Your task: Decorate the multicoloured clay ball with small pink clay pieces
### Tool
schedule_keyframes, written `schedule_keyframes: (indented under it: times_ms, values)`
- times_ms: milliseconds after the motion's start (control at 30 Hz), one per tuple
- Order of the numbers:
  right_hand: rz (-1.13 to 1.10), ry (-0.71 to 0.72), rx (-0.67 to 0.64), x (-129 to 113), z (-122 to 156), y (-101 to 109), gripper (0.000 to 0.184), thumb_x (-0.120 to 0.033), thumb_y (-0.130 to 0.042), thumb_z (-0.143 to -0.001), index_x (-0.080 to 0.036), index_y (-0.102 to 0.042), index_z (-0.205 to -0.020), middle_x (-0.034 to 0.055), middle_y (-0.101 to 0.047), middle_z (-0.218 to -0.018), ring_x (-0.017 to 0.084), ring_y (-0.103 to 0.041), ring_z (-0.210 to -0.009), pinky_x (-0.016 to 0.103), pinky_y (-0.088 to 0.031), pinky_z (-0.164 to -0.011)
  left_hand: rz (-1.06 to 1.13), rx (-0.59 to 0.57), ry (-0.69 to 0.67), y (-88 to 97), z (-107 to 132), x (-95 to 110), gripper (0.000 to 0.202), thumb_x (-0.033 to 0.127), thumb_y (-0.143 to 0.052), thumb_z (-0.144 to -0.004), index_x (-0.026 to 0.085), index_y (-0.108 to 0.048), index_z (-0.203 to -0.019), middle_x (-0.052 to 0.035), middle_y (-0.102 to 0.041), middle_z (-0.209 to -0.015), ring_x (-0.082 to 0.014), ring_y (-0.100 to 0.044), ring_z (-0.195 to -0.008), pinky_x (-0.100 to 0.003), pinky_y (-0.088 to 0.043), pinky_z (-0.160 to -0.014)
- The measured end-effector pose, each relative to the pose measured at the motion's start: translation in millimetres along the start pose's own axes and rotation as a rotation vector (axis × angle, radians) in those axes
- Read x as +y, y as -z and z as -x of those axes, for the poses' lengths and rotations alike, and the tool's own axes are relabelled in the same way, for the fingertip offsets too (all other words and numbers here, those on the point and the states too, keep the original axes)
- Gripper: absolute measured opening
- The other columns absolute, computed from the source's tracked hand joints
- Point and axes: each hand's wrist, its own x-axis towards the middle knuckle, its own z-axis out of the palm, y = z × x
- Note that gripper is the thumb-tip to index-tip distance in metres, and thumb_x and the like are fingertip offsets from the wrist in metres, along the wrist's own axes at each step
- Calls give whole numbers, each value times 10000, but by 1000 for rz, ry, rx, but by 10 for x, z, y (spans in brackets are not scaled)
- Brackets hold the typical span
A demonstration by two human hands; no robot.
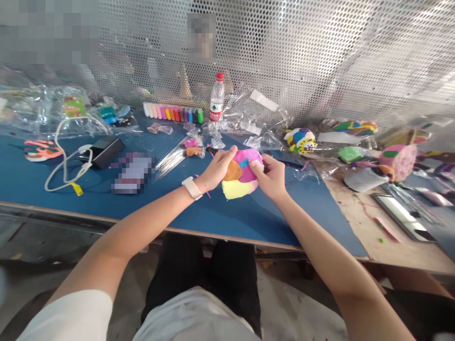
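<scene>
Between my two hands, above the blue table mat (pixel 185 208), is a rounded piece of coloured modelling clay (pixel 241 187) with pink, purple, orange, blue and pale yellow patches. My left hand (pixel 217 169) grips its left edge, with a white band on the wrist. On the right side, my right hand (pixel 270 176) holds the clay, its thumb pressed on the front near the blue patch. The fingers behind the piece are hidden. Just beyond my left hand lie small pink and orange clay lumps (pixel 194 150) in clear wrapping.
Behind stand a red-capped water bottle (pixel 216 102) and a row of coloured clay sticks (pixel 172 112). To the left are a pixelated phone (pixel 133 175), a black box (pixel 103 150) and a white cable (pixel 59 161). A clay figure (pixel 301 141) and a tablet (pixel 401 215) lie rightward.
</scene>
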Motion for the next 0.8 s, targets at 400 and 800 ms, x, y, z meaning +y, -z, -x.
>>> schedule_keyframes:
  times_ms: [400, 800]
  values:
    - [5, 59, 157, 62, -58, 114, 387, -615, -912, -878, -248, -894, -998, 61, -844, -891, 215, -759, -769, 349, -619, -670, -86, -110, -129, 20, 1, 135, 598, 761, -625, -1041, 206, -633, -819, -10, -505, -759, -153, -427, -697, -317, -367, -687]
    - [220, 273, 253, -24, -3, 109, 234, -454, -859, -972, -299, -907, -1141, 54, -825, -951, 221, -751, -800, 373, -644, -671, -153, -68, -179, -20, 37, 128, 570, 732, -594, -1073, 205, -657, -864, -26, -586, -799, -171, -516, -755, -315, -396, -735]
